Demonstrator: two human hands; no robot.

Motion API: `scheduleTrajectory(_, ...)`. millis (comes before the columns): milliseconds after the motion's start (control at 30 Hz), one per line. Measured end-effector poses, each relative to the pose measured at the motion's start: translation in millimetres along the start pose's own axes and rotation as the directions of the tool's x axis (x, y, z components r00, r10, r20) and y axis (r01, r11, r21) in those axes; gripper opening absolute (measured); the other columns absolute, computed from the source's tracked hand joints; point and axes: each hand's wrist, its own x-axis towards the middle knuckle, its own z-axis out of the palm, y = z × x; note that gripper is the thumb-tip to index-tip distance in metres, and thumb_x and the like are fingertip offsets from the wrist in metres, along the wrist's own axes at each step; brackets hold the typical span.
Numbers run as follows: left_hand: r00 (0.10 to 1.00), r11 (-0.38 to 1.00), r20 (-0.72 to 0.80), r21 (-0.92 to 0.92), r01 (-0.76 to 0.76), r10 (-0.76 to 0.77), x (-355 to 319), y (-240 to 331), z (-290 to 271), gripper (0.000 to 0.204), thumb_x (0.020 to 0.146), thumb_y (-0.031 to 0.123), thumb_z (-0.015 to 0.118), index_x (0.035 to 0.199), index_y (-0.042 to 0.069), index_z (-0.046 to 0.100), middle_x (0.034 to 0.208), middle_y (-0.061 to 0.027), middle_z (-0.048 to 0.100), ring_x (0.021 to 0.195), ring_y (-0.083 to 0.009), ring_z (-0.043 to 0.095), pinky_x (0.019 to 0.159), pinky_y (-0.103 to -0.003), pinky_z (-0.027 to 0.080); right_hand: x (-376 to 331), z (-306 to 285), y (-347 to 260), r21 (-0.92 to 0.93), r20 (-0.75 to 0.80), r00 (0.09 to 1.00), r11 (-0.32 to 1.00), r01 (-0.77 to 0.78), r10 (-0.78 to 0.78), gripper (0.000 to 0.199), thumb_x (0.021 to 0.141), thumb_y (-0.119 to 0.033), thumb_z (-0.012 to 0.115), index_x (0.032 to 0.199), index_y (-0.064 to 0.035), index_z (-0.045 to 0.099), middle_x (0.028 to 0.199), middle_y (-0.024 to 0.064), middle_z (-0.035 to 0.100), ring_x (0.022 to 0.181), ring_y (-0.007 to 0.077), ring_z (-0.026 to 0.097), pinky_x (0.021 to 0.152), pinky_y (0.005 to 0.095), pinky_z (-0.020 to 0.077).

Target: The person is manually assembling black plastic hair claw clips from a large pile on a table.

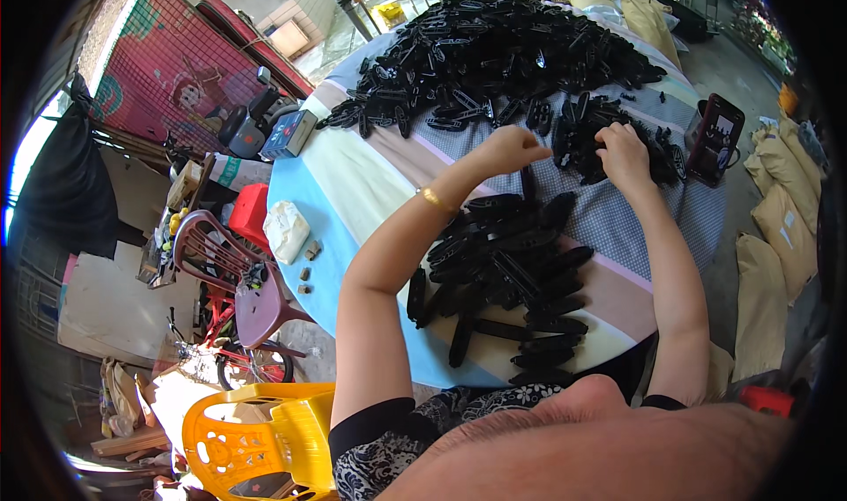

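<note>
My left hand (512,150) is closed, with the fingertips pinched together beside a small heap of black bits (582,144); whatever it may hold is too small to make out. On the right of that heap, my right hand (625,155) curls its fingers over the small dark pieces, and what lies between them is hidden. Nearer to me is a loose pile of long, narrow black plastic pieces (507,263), some side by side, others crossed. At the table's far side rises a large mound of similar black pieces (494,51).
A striped cloth (362,179) covers the round table. A phone (716,139) leans upright at the right edge; a box (289,134) and a white plastic bag (286,232) lie on the left. A purple chair (260,311), a yellow chair (304,439) and brown sacks (781,228) surround the table.
</note>
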Motion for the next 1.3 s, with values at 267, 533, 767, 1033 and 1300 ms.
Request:
scheduleTrajectory(267, 0.956, 0.966, -0.143, -0.048, 0.253, -0.257, 95, -26, 46, 0.038, 0.070, 0.035, 0.072, 0.087, 0.001, 0.069, 0.073, -0.0116, 0.066, 0.063, -0.0191, 0.063, 0.060, -0.029, 0.050, -2, 3, 3, 0.061, 0.010, 1.000, 0.998, 0.001, -0.002, 0.012, 0.073, -0.011, 0.067, 0.084, -0.0061, 0.063, 0.088, 0.0066, 0.061, 0.089, 0.0245, 0.056, 0.075, 0.0361, 0.0490)
scheduleTrajectory(533, 0.981, 0.878, 0.000, -0.445, 0.173, -0.194, 60, -40, 45, 0.021, 0.076, 0.011, 0.067, 0.092, -0.003, 0.064, 0.078, -0.0089, 0.064, 0.065, -0.0158, 0.061, 0.056, -0.027, 0.050, 1, 5, 1, 0.212, -0.314, 0.947, 0.966, 0.146, -0.074, 0.008, 0.080, -0.011, 0.061, 0.084, -0.0040, 0.060, 0.082, 0.0093, 0.061, 0.079, 0.0278, 0.059, 0.069, 0.0362, 0.0483)
scheduleTrajectory(767, 0.974, 0.991, -0.188, 0.033, 0.132, -0.123, 67, -17, 52, 0.039, 0.073, 0.034, 0.070, 0.092, 0.000, 0.067, 0.082, -0.0139, 0.067, 0.074, -0.0236, 0.065, 0.066, -0.032, 0.052, 2, 8, -2, 0.055, -0.212, 0.961, 0.979, 0.195, -0.179, 0.011, 0.083, -0.013, 0.058, 0.088, -0.0032, 0.059, 0.082, 0.0106, 0.061, 0.082, 0.0273, 0.059, 0.069, 0.0361, 0.0487)
scheduleTrajectory(1033, 0.966, 0.981, -0.175, -0.023, 0.191, -0.192, 58, -1, 32, 0.040, 0.063, 0.025, 0.072, 0.091, -0.003, 0.066, 0.084, -0.0160, 0.067, 0.078, -0.0242, 0.065, 0.070, -0.032, 0.052, 0, 6, 4, 0.217, -0.355, 0.928, 0.955, 0.201, -0.115, 0.013, 0.082, -0.011, 0.058, 0.090, -0.0011, 0.063, 0.085, 0.0134, 0.065, 0.079, 0.0288, 0.063, 0.069, 0.0353, 0.0507)
scheduleTrajectory(1300, 0.991, 0.354, -0.074, -0.935, -0.031, -0.108, -41, 13, 16, 0.065, 0.074, -0.001, 0.068, 0.129, -0.001, 0.033, 0.102, -0.0166, 0.058, 0.087, -0.0239, 0.062, 0.071, -0.034, 0.056, -13, -18, -54, 0.666, -0.318, 0.947, 0.721, 0.191, 0.043, 0.012, 0.074, -0.003, 0.064, 0.086, -0.0021, 0.065, 0.079, 0.0105, 0.065, 0.067, 0.0232, 0.063, 0.059, 0.0291, 0.0508)
